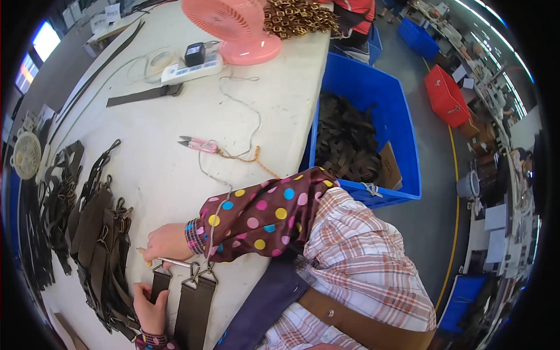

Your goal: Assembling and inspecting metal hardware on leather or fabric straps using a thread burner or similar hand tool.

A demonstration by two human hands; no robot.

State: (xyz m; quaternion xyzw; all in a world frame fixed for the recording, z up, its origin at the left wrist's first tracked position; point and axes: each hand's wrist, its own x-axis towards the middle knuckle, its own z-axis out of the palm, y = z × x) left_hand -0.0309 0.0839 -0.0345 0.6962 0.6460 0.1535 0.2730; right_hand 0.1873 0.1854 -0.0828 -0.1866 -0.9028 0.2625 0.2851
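My right hand (168, 242), in a polka-dot sleeve, is closed around a slim silvery rod-like piece (175, 262) beside a metal hook. Below it, my left hand (149, 308) pinches a short dark webbing strap (160, 284) with a metal ring at its top end. Right next to that lies a wider dark brown strap (193, 312), with a triangular metal ring and a clasp at its upper end. Some of my right fingers are hidden, and something small and yellowish shows at their tips. A pile of dark straps with metal hooks (99, 239) lies left of my hands.
On the white table (157, 128) lie pink-handled thread snips (198, 144) on a cord, a loose strap (143, 95) and a power strip (192, 69). A pink fan (248, 49) and brass-coloured hardware (297, 17) stand beyond. A blue bin (367, 195) of straps adjoins the right edge.
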